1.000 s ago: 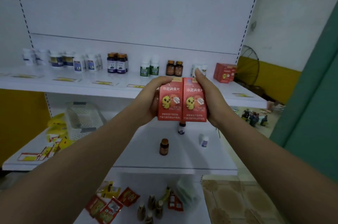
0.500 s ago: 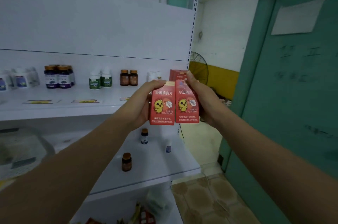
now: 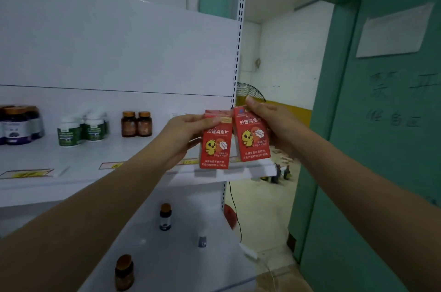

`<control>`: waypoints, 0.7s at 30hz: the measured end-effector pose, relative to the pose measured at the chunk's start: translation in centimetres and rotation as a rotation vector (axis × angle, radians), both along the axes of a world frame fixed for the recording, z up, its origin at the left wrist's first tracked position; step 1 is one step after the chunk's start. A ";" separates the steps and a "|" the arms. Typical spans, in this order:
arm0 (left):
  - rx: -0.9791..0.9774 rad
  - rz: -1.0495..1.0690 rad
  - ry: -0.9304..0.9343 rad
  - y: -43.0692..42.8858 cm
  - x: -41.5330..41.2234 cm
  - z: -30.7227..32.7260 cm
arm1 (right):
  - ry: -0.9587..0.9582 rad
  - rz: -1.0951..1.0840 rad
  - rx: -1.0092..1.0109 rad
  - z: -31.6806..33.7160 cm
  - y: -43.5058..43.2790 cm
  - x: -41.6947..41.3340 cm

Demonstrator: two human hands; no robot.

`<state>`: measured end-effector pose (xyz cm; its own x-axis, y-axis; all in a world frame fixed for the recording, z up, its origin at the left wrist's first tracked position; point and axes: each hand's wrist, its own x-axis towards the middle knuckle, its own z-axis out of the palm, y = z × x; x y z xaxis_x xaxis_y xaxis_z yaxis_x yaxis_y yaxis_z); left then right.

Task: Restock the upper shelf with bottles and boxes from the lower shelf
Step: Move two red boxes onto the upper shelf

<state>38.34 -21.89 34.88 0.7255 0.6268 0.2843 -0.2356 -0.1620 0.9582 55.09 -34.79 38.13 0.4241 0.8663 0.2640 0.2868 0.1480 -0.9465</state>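
I hold two red boxes with a yellow chick printed on them, side by side over the right end of the upper shelf (image 3: 71, 172). My left hand (image 3: 183, 134) grips the left red box (image 3: 214, 148), thumb across its top. My right hand (image 3: 269, 119) grips the right red box (image 3: 251, 139), which sits slightly higher and tilted. Both boxes hover at the shelf's front edge. Another red box (image 3: 216, 112) shows just behind them on the shelf.
On the upper shelf stand brown bottles (image 3: 136, 124), white and green bottles (image 3: 82, 130) and dark bottles (image 3: 19, 125). The lower shelf (image 3: 186, 268) carries a few small bottles, one of them (image 3: 165, 216) dark. A green door (image 3: 381, 148) stands at the right.
My view has swung right and closer to the shelf. Both hands have carried the boxes toward the right end of the upper shelf, and the right box now sits a little apart and higher.
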 end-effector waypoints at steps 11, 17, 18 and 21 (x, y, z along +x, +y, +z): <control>-0.163 0.217 -0.006 8.7 16.7 0.0 | -0.032 0.096 -0.026 -1.0 12.1 18.7; -0.238 0.257 0.053 11.8 20.1 -1.8 | -0.031 0.099 -0.048 -4.7 17.1 22.7; -0.233 0.259 0.054 12.2 20.4 -1.9 | -0.034 0.104 -0.043 -5.1 17.7 23.0; -0.235 0.276 0.039 13.1 21.0 -2.3 | -0.033 0.122 -0.026 -5.8 19.3 23.7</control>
<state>59.39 -8.83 32.58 0.5274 0.8454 0.0842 -0.1758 0.0116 0.9843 78.78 -15.51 32.30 0.3063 0.9178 0.2526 0.2990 0.1592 -0.9409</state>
